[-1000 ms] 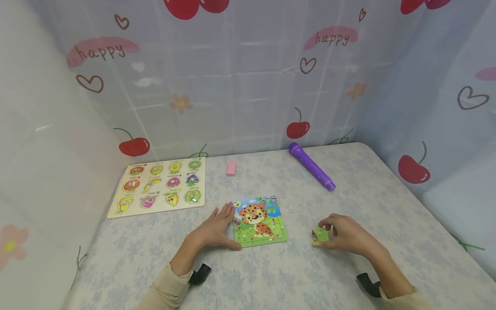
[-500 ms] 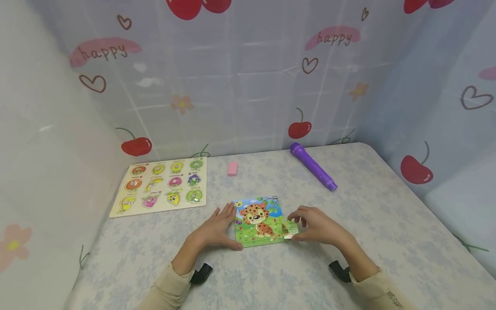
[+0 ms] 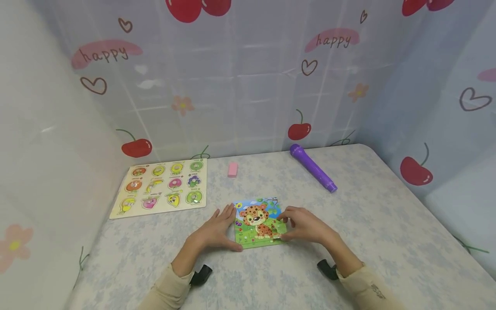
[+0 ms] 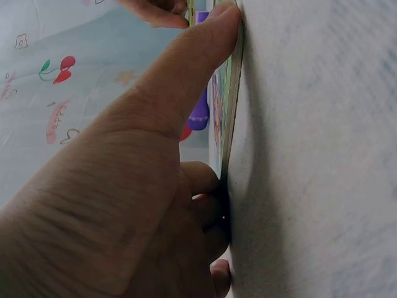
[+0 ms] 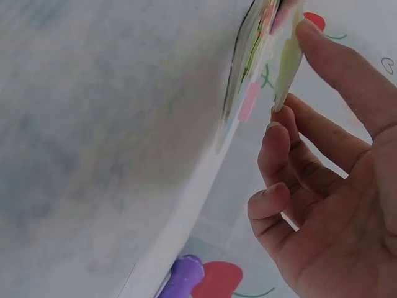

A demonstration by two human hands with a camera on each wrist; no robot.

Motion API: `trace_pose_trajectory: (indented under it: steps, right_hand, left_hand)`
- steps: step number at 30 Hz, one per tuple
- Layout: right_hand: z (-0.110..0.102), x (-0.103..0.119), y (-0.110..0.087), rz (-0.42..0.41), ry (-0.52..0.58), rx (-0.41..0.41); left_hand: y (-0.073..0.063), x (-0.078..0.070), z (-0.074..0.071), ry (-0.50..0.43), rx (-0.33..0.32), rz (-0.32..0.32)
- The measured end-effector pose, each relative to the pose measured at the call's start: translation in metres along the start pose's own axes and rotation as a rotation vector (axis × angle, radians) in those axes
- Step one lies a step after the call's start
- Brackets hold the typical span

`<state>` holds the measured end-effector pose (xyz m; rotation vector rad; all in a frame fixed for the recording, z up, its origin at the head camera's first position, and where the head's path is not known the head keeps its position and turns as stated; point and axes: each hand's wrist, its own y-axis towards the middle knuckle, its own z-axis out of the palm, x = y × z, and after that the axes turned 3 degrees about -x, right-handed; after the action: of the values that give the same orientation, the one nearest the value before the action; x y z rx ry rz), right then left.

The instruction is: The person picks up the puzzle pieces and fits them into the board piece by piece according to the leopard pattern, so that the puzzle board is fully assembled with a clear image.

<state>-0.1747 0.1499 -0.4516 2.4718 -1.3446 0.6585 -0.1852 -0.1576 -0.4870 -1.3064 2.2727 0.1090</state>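
Note:
A square leopard jigsaw puzzle (image 3: 252, 243) lies flat on the table in front of the person. Against its left side rests the left hand (image 3: 213, 232), fingers spread towards the upper left corner and thumb at the lower left corner. The right hand (image 3: 308, 226) pinches a green jigsaw piece (image 3: 277, 228) between thumb and fingertips over the puzzle's right part. In the right wrist view that piece (image 5: 288, 65) stands on edge, apart from the puzzle (image 5: 245, 56). The left wrist view has the left thumb at the puzzle's edge (image 4: 231, 112).
A fruit peg board (image 3: 159, 187) lies at the back left. A small pink block (image 3: 232, 169) sits behind the puzzle. Towards the back right lies a purple toy microphone (image 3: 314, 168). A printed curtain (image 3: 248, 86) hangs behind the table and along its sides.
The right hand has moved left with the jigsaw piece, from the table right of the puzzle to above the puzzle's right part. The left hand has stayed at the puzzle's left side.

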Motion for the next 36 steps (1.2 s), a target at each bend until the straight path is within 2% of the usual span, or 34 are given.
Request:
trace_pose_trajectory:
  steps: [14,23,36]
  right_hand:
    - [0.006,0.007,0.013,0.004,-0.05,0.032]
    - [0.012,0.006,0.016,0.037,-0.02,0.067]
    - [0.012,0.003,0.016,0.028,-0.007,0.046]
  left_hand:
    - [-0.001,0.004,0.001,0.004,-0.005,-0.001]
    - [-0.004,0.005,0.003,-0.007,0.002,0.004]
    - [-0.002,0.002,0.002,-0.008,0.006,0.014]
